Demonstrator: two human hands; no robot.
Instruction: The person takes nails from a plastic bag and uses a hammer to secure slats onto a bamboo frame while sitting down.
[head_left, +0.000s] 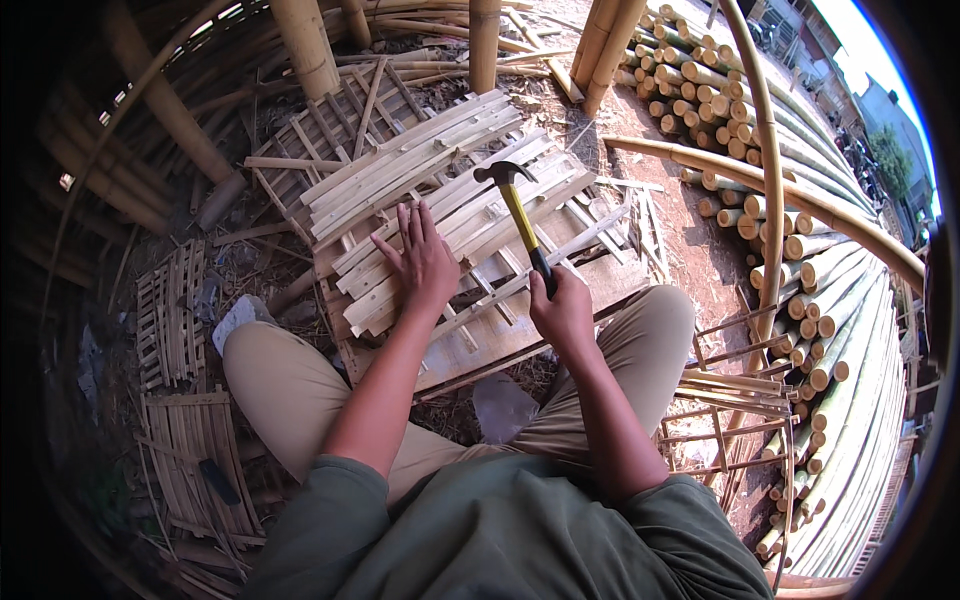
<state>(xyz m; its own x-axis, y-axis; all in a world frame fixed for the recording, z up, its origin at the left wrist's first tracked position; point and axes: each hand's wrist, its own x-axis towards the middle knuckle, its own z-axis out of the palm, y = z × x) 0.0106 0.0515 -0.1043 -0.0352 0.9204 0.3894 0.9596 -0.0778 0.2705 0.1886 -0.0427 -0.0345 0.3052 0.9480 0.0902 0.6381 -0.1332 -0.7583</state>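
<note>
My right hand (562, 308) is wrapped round the black grip of a claw hammer (524, 222) with a yellow shaft and dark metal head. The hammer's head is over the right part of a slatted bamboo panel (470, 232), whose pale split slats lie side by side across thin crosspieces. My left hand (421, 252) lies on the left part of these slats, palm down with its fingers stretched out. Beneath the panel is a flat wooden board (580, 292), in front of my bent knees. Whether the hammer's head touches the slats I cannot tell.
Cut bamboo poles (835, 345) are stacked high on the right. Upright bamboo posts (484, 45) stand beyond the board. More slatted panels (172, 312) lie at the left, and a bamboo frame (722, 435) stands beside my right knee. A curved pole (780, 182) crosses at the right.
</note>
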